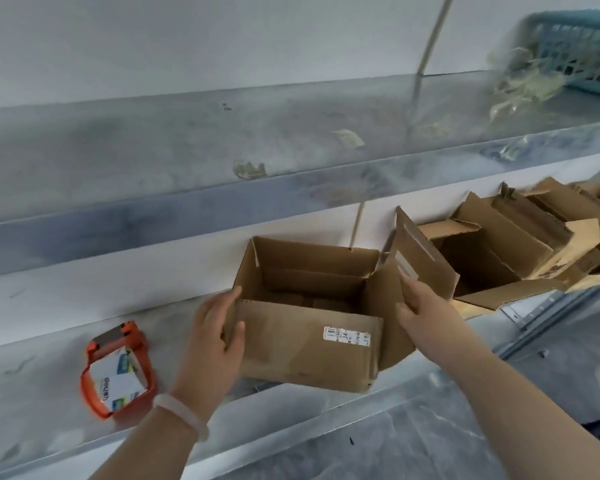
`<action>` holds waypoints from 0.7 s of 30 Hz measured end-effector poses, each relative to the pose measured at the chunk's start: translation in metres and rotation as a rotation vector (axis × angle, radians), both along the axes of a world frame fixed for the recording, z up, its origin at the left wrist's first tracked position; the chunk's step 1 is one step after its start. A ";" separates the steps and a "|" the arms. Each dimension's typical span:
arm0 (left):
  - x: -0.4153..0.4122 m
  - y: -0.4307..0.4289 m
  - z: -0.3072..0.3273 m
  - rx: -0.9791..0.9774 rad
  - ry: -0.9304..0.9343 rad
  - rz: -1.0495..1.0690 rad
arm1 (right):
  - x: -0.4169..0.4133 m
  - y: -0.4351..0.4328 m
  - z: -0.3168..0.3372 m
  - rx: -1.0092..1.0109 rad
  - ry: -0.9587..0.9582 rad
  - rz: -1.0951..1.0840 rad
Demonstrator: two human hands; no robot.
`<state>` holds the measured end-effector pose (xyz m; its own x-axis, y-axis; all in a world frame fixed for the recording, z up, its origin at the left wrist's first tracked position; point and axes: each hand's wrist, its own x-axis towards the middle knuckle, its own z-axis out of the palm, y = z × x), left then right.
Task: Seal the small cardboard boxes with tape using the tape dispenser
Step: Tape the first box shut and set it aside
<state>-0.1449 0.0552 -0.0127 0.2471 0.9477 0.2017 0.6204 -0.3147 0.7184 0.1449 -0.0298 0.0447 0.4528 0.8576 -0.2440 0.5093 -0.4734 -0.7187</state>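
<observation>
On the left of the scuffed grey metal shelf (32,393), the orange plastic tape dispenser (116,372) lies just beside our left hand (215,337), untouched. That hand curls round the near left corner of the open corrugated cardboard box (309,323). Our right hand (420,306) pinches its right flap, with more open boxes (499,251) beside it.

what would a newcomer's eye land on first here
The open cardboard box in the middle of the lower shelf draws the eye first. The left hand grips its left corner and the right hand holds its right flap. Next is the bright orange tape dispenser, which lies on the shelf to the box's left, apart from both hands. A heap of open boxes sits to the right.
</observation>
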 end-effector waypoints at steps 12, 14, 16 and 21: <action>-0.008 -0.029 0.001 -0.030 -0.030 0.167 | -0.006 0.040 0.009 -0.009 -0.719 0.616; -0.006 -0.029 0.002 -0.064 -0.070 0.168 | -0.007 0.040 0.001 -0.041 -0.775 0.680; -0.006 -0.029 0.003 -0.110 -0.139 0.163 | -0.007 0.039 -0.005 -0.004 -0.714 0.673; -0.004 -0.034 0.007 -0.259 -0.300 0.109 | -0.001 0.030 -0.012 0.291 -0.222 0.524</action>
<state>-0.1491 0.0214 -0.0054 0.1085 0.9941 0.0009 0.3908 -0.0435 0.9194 0.1439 -0.0002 0.0326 -0.0316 0.9960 0.0832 0.7717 0.0773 -0.6313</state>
